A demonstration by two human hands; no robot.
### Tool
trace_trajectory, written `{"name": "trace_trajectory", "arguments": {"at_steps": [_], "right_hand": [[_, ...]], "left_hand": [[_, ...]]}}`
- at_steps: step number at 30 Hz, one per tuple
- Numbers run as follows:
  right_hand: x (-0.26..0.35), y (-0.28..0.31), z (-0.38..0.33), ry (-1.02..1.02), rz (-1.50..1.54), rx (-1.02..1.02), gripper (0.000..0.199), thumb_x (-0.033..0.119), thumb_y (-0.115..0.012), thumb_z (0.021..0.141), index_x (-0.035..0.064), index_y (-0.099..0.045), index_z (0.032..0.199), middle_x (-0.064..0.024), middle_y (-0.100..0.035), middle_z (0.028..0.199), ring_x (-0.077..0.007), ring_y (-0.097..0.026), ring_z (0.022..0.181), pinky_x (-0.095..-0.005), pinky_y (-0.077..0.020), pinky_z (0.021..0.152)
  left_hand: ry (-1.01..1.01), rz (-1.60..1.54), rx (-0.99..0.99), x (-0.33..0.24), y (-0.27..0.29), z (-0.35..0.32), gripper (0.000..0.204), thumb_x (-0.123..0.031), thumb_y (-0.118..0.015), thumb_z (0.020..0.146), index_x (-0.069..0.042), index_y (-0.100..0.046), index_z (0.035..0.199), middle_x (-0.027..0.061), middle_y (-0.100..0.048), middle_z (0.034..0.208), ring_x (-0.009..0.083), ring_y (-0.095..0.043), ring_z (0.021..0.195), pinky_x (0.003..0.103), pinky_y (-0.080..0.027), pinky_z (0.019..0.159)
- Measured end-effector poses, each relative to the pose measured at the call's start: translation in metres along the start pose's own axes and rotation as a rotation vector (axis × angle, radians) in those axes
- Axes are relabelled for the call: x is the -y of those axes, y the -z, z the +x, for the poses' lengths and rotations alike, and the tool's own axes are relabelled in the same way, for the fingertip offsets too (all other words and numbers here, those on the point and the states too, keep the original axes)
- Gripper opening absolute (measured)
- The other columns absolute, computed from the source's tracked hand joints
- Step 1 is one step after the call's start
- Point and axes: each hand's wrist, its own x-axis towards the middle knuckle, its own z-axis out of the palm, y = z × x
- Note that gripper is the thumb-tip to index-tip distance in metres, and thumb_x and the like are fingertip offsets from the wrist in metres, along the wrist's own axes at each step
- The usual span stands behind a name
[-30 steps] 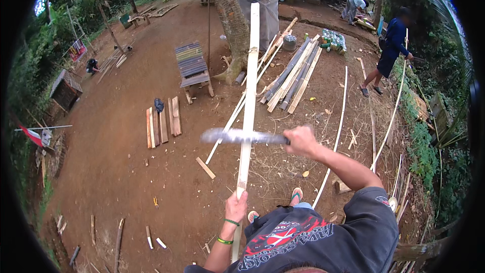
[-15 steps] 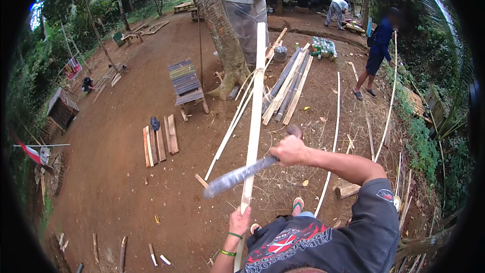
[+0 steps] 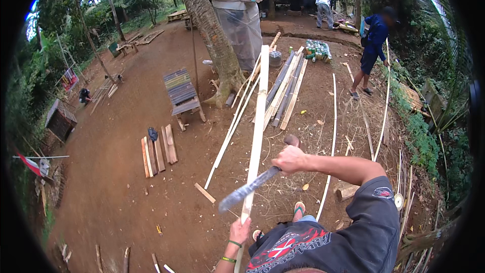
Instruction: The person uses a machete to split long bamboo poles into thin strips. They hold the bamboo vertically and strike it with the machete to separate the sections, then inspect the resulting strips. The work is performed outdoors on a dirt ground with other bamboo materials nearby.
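My left hand (image 3: 239,231) is closed around the near part of a long, pale bamboo strip (image 3: 258,121), which slopes up and away from me. A brown node shows on the strip towards its far end. My right hand (image 3: 290,160) grips the curved dark handle of a machete (image 3: 248,189). Its grey blade points left and lies across the strip, a little beyond my left hand. I cannot tell whether the edge is cutting into the strip or only passing over it.
Split bamboo and dark poles (image 3: 289,88) lie beyond the strip, near a leaning tree (image 3: 207,35). A slatted stand (image 3: 183,91) and several short boards (image 3: 157,152) are at left. At right, a person in dark blue (image 3: 375,45) holds a long strip (image 3: 382,116). A cut log (image 3: 347,192) lies nearby.
The strip's far end has dropped lower in view. The machete's tip has shifted right and slightly down. The person at the back has moved left and stands more upright.
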Motion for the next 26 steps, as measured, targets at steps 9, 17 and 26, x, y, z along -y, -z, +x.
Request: {"name": "trace_trajectory", "arguments": {"at_steps": [9, 17, 26], "right_hand": [[-0.207, 0.049, -0.057, -1.105, 0.123, -0.551, 0.022, 0.017, -0.060, 0.077, -0.0006, -0.072, 0.084, -0.0239, -0.070, 0.085, -0.0381, -0.070, 0.083, -0.0474, -0.0560, 0.078], [-0.096, -0.087, -0.065, -1.208, 0.894, -0.612, 0.023, 0.022, -0.067, 0.078, 0.0009, -0.063, 0.071, -0.0118, -0.064, 0.065, -0.0221, -0.060, 0.059, -0.0407, -0.0462, 0.057], [0.016, -0.041, -0.058, -0.730, 2.028, -1.150, 0.025, 0.030, -0.064, 0.094, 0.0053, -0.058, 0.093, -0.0073, -0.065, 0.072, -0.0096, -0.047, 0.046, -0.0271, -0.0418, 0.048]], "left_hand": [[-0.124, 0.101, 0.031, -0.018, -0.009, -0.057, 0.025, -0.025, -0.066, 0.094, -0.003, -0.069, 0.105, -0.0032, -0.062, 0.069, 0.0050, -0.054, 0.065, 0.027, -0.046, 0.057], [-0.207, 0.265, 0.007, -0.022, 0.004, -0.024, 0.026, -0.029, -0.065, 0.094, -0.003, -0.066, 0.101, 0.0002, -0.056, 0.062, 0.0061, -0.052, 0.061, 0.030, -0.045, 0.055], [-0.153, 0.210, 0.106, 0.003, -0.002, -0.003, 0.023, -0.028, -0.063, 0.096, -0.005, -0.067, 0.100, -0.0061, -0.053, 0.061, 0.0026, -0.047, 0.056, 0.025, -0.039, 0.048]]}}
